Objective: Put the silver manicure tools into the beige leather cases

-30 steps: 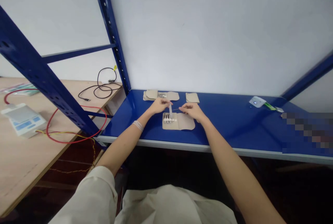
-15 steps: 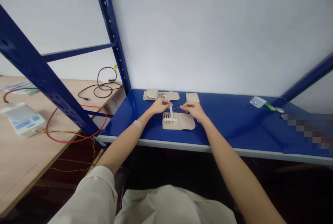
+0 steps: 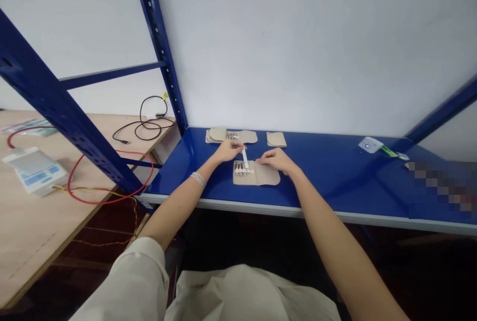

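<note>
A beige manicure-kit case (image 3: 267,174) lies unfolded on the blue shelf, with several small metal tools (image 3: 240,169) held in a row in its left half. My left hand (image 3: 228,151) is closed in a pinch on the upper end of a narrow flat white strip (image 3: 245,157), which stands tilted with its lower end over the tools. My right hand (image 3: 276,159) hovers at the top edge of the case's right flap, fingertips pressed together. Whatever they hold, if anything, is too small to make out.
On the blue shelf (image 3: 328,182), another case (image 3: 249,136) lies partly unfolded behind my left hand, and a folded case (image 3: 276,139) behind my right. A white device (image 3: 369,145) sits farther right. Leftward, past a blue upright, a wooden table (image 3: 33,231) bears a scale-like device (image 3: 35,172) and cables.
My right hand has come down slightly toward the case. The thin rod seen between my hands no longer shows. My left hand keeps its hold on the white strip, now tilted more.
</note>
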The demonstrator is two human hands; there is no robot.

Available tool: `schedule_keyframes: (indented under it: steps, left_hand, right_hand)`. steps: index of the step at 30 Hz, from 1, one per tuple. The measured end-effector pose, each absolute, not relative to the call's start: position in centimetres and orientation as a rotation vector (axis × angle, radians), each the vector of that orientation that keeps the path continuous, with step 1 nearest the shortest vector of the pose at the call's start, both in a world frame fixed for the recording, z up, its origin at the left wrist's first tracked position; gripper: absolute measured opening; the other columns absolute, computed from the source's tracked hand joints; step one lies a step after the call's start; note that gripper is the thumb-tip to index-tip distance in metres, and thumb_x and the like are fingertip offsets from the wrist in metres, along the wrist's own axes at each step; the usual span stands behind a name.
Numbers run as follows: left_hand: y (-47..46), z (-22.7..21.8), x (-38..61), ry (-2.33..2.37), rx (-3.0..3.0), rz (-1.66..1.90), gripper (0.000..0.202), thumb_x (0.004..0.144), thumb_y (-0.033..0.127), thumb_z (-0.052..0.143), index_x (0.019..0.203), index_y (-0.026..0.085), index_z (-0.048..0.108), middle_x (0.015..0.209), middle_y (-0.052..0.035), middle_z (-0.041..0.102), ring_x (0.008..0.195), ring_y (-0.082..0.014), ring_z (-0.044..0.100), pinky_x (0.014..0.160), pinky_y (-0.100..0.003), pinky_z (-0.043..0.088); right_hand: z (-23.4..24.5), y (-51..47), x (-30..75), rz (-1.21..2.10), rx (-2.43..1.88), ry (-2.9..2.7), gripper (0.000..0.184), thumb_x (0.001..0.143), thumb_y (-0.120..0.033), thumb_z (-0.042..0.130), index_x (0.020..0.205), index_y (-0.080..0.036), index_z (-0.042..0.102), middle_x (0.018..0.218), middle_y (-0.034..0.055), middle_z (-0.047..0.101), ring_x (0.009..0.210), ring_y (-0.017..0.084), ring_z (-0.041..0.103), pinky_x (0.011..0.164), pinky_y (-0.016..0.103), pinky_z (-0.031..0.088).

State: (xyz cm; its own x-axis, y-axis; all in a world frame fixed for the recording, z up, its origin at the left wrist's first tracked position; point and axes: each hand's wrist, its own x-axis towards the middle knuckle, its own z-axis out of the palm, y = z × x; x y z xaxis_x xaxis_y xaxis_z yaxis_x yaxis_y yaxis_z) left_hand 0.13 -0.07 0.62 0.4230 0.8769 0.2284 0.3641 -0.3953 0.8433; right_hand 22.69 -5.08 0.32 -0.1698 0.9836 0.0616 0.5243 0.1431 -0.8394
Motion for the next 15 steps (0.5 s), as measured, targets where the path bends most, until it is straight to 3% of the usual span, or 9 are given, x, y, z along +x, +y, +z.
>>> schedule_keyframes:
  steps: [9, 15]
  left_hand:
    - [0.26, 0.47, 0.03, 1.046, 1.93, 0.925, 0.024, 0.083, 0.019, 0.059, 0.096, 0.008, 0.076, 0.073, -0.0047, 0.071, 0.059, -0.0115, 0.057, 0.064, -0.024, 0.047]
    - [0.24, 0.51, -0.05, 1.031, 1.924, 0.925, 0.024, 0.083, 0.02, 0.06, 0.096, 0.008, 0.076, 0.071, -0.0047, 0.07, 0.058, -0.0112, 0.055, 0.061, -0.023, 0.046]
  right_hand:
    - [0.37, -5.04, 22.84, 0.933, -1.46, -1.818, 0.022, 0.063, -0.039, 0.075, 0.062, -0.018, 0.074, 0.068, 0.0038, 0.07, 0.069, 0.02, 0.06, 0.064, 0.03, 0.045]
    - [0.38, -5.14, 22.62, 0.847, -1.519, -1.781, 0.036, 0.065, -0.053, 0.073, 0.064, -0.017, 0.073, 0.065, 0.0033, 0.067, 0.064, 0.017, 0.054, 0.058, 0.029, 0.039]
